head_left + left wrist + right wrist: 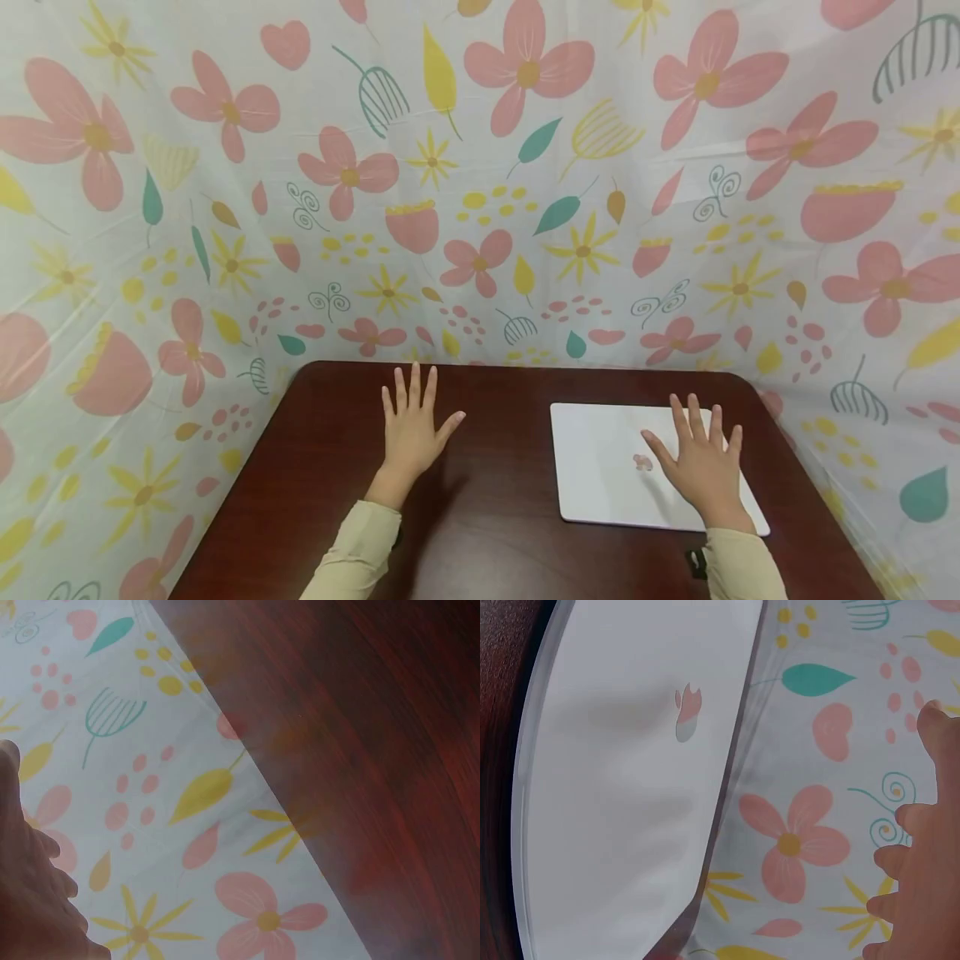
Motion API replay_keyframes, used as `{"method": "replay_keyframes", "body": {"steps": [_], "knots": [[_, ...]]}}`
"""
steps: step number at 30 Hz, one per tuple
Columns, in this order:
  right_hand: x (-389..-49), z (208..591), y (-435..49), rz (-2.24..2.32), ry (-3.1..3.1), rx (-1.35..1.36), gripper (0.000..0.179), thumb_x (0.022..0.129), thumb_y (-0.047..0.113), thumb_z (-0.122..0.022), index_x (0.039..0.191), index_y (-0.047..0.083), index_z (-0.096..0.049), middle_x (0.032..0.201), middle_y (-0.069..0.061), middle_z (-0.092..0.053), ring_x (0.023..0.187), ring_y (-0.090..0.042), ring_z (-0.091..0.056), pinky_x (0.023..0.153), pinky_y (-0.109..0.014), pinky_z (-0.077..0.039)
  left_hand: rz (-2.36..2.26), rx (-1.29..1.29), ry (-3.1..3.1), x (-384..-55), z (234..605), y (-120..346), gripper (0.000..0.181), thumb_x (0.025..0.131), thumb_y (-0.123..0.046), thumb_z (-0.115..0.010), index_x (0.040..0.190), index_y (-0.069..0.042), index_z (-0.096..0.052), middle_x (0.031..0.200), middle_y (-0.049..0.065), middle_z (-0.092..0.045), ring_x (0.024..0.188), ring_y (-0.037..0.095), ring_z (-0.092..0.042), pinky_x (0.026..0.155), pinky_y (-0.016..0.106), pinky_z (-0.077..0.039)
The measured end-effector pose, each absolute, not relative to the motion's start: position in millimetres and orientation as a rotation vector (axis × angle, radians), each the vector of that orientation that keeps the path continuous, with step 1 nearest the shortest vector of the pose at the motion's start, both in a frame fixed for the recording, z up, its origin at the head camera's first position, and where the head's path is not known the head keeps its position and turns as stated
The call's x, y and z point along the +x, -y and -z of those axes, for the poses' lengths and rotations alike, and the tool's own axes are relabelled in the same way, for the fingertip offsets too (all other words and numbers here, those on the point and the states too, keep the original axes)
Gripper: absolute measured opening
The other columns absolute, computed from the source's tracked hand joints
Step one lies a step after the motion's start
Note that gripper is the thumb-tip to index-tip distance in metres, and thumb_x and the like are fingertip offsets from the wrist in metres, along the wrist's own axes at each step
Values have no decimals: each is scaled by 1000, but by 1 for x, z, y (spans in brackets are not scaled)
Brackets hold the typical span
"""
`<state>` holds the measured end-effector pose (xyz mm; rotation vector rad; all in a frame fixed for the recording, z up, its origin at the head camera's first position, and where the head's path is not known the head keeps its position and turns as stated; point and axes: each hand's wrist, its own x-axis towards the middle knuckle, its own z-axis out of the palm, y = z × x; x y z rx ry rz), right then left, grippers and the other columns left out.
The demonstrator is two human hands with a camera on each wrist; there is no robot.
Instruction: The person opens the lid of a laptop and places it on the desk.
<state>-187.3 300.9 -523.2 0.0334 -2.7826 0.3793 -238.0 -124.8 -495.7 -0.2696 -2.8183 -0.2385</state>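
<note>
A closed silver laptop (607,467) with a shiny apple logo (688,712) on its lid lies flat on the right part of the table. Over its right side my right hand (705,471) is spread, fingers straight and holding nothing; its shadow falls on the lid in the right wrist view. My left hand (411,442) is held out over the left half of the table, fingers spread and thumb out to the side, with nothing in it. At the left edge of the left wrist view, part of that hand (37,877) shows in shade.
The dark red-brown wooden table (495,492) has rounded far corners. A white cloth (480,325) printed with pink flowers, yellow shapes and green leaves hangs behind it and along both sides. Dark bands show at both wrists, beside the beige sleeves (360,542).
</note>
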Motion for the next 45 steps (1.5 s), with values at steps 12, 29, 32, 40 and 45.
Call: {"method": "replay_keyframes", "body": {"steps": [12, 29, 32, 40, 45], "knots": [[-186, 524, -310, -394, 2780, 16, 84, 95, 56, -47, 156, 17, -6, 158, -23, -9, 142, -48, 5, 107, -69, 9, 195, -301, 2839, -237, 493, 107, 89, 91, -72, -29, 156, -18, -1, 160, 11, 10, 144, 35, 17, 114, 60, -4], [-182, 523, -327, -413, 2819, 7, 81, 97, 56, -42, 156, 15, -6, 156, -27, -11, 141, -51, 4, 106, -71, 9, 231, -391, 2802, -234, 498, 74, 86, 93, -69, -30, 156, -19, -1, 161, 13, 6, 145, 36, 11, 114, 60, -7], [-182, 525, -332, -416, 2824, 11, 81, 97, 56, -43, 156, 15, -5, 156, -28, -12, 141, -51, 3, 106, -71, 8, 247, -405, 2792, -232, 500, 67, 86, 94, -67, -33, 156, -17, -2, 161, 15, 3, 145, 37, 8, 114, 61, -9], [-184, 528, -345, -427, 2811, 13, 80, 97, 54, -43, 156, 12, -9, 154, -29, -16, 140, -52, -2, 107, -70, 7, 311, -445, 2791, -231, 504, 52, 84, 95, -63, -36, 156, -16, -4, 161, 16, 1, 146, 36, 8, 114, 59, -9], [-185, 530, -352, -428, 2795, 8, 78, 98, 52, -44, 155, 10, -13, 152, -31, -19, 139, -53, -7, 108, -69, 6, 332, -466, 2785, -230, 505, 43, 81, 96, -64, -32, 156, -13, -11, 161, 15, -2, 146, 36, 2, 115, 57, -14]]}}
